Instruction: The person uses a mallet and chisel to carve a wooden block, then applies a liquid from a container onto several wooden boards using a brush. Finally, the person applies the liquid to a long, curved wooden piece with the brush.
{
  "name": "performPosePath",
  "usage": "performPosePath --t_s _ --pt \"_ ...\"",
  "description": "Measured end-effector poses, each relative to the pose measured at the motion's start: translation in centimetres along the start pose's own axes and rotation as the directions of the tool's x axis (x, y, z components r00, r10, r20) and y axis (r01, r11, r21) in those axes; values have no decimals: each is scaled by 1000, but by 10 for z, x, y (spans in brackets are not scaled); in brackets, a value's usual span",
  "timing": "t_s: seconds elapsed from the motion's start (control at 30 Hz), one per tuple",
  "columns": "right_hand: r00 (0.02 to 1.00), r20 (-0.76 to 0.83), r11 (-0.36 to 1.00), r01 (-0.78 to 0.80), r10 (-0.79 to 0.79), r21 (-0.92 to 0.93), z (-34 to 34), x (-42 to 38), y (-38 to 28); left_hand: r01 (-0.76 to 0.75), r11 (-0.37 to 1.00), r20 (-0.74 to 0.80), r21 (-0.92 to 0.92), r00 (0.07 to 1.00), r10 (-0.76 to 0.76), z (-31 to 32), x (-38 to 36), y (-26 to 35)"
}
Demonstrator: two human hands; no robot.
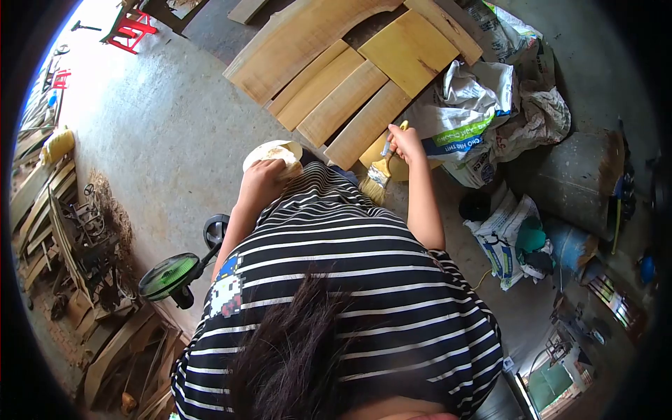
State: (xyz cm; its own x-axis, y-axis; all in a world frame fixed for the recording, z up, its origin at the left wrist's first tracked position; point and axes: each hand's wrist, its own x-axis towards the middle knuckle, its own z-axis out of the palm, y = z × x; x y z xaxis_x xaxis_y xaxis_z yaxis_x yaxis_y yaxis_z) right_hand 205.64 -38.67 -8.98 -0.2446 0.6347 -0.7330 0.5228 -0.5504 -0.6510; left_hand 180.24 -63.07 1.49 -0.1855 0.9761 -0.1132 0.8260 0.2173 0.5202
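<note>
My right hand (406, 143) is closed around the handle of a paintbrush (379, 171), its pale bristles pointing down towards my lap. My left hand (262, 183) grips a pale, round, bowl-like container (271, 150) close to my body, with cream-coloured smears or contents in it. The fingers on its far side are partly hidden. In front of me lie several wooden boards (343, 103), set roughly side by side. One broader board (409, 50) is more yellow and darker than the pale ones. The brush is apart from the boards.
White printed sacks (462, 126) lie crumpled right of the boards, near a large grey drum (567, 175). A fan (169, 276) stands at my left. Scrap wood (115, 350) is piled further left, and a red stool (131, 29) stands at the far left.
</note>
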Motion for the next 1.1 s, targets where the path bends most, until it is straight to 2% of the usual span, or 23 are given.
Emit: performPosePath --t_s 0.1,0.27,0.37,0.5,0.63,0.7,0.8,1.0,1.1 --pt "994 79 996 -78 81 -41 5 15 -5 27 1000 -27 -7 999 -28 -1 -1 -4" --pt "999 25 995 -35 38 -92 13 20 0 85 996 -58 -21 995 -86 1 0 -4" --pt "996 79 999 -37 36 14 14 20 2 71 997 -42 -10 997 -71 -1 1 -4" --pt "993 87 996 -78 75 33 13 8 -8 85 996 -55 0 995 -85 -4 4 -7" --pt "996 80 997 -40 35 67 13 12 3 90 995 -36 -30 995 -91 -3 3 -10" --pt "1000 9 995 -23 23 95 17 12 8 87 996 -36 -32 995 -88 0 -4 -12" --pt "999 -9 995 -40 41 87 18 16 16 107 993 -46 -52 993 -110 3 -21 -18" --pt "999 -2 998 -35 35 -50 25 -12 -4 197 977 -138 -84 969 -207 -2 -53 -27" --pt "995 -98 990 5 -19 -140 32 -40 -29 200 971 -180 -134 958 -222 -2 -65 -40"
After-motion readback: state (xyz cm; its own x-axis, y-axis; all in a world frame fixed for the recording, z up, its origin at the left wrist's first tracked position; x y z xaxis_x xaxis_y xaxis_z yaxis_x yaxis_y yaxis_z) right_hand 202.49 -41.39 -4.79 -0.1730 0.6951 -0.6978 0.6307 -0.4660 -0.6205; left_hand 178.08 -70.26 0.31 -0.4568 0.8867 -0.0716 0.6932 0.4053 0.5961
